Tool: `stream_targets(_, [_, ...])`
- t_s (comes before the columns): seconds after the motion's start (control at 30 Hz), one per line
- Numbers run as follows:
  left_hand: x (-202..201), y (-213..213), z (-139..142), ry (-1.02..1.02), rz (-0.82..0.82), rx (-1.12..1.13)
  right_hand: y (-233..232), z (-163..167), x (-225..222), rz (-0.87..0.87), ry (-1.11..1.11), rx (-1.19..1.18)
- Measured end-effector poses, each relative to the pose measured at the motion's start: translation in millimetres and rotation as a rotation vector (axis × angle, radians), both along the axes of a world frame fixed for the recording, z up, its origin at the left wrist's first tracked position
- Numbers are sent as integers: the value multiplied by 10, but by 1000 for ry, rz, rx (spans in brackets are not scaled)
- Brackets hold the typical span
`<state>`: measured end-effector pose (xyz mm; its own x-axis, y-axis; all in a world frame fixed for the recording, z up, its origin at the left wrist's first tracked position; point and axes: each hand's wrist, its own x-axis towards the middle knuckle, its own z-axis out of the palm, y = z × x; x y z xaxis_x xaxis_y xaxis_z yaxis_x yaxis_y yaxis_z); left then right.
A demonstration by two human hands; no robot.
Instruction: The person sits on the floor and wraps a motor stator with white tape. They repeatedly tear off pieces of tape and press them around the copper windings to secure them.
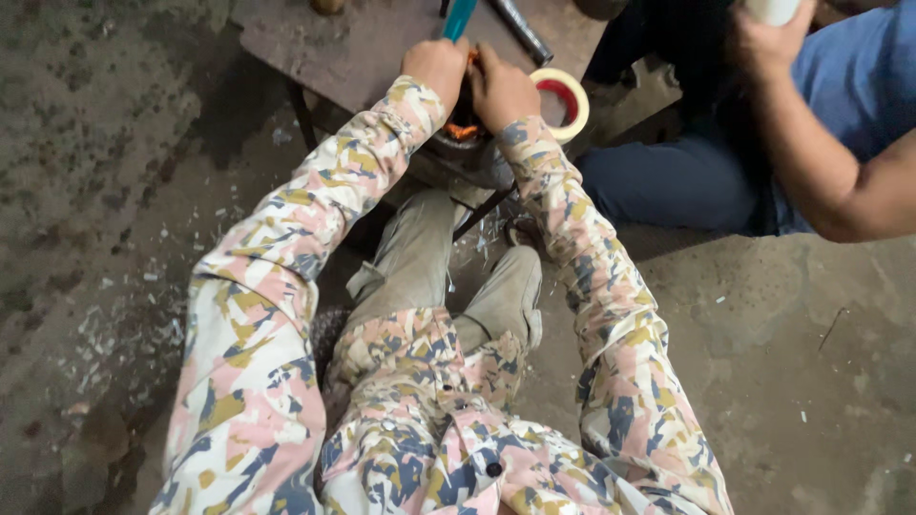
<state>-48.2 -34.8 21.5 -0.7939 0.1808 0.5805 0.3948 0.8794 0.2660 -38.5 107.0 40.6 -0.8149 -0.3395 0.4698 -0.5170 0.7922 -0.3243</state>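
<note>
**Two hands on a copper-wound part at the edge of a low metal table**

A person in a camouflage-patterned shirt of pink, blue and tan sits over a low, rusty brown metal table [343,48] at the far side of the scene, both arms stretched out toward it. The left hand [436,69] and the right hand [501,91] meet at the near edge of the table, pressed to either side of a round dark metal part with orange copper windings [462,129]. The part sits at the table's near edge, between the two wrists, and only a small patch of its windings shows below the hands. Both hands curl over it with fingers bent onto its top; the fingertips are hidden behind the knuckles, so whether they actually grip it cannot be told.

Just to the right of the right hand, a cream-coloured roll of tape with a red inner core [563,100] lies on the table, touching or nearly touching the hand. At the far edge, a teal-handled tool [459,17] pokes up behind the left hand, and a dark metal rod [523,30] lies slanted beside it.

On the far right sits another person in a blue shirt and dark trousers, whose bare forearm [811,143] is raised. The grey concrete floor [124,286] on the left is strewn with pale chips.
</note>
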Motion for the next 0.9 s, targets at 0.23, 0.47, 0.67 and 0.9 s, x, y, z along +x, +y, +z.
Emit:
stream_targets(0.23, [-193, -112, 199, -119, -287, -707, -43, 53, -141, -92, 108, 554])
stream_targets(0.47, [-201, -219, 96, -63, -280, -513, 58, -35, -86, -76, 234, 460])
stream_targets(0.67, [-234, -160, -77, 5, -293, -587, 127, -90, -182, 32, 119, 480])
stream_targets(0.9, [-309, -130, -201, 16, -255, -515, 78, -146, -221, 43, 105, 381])
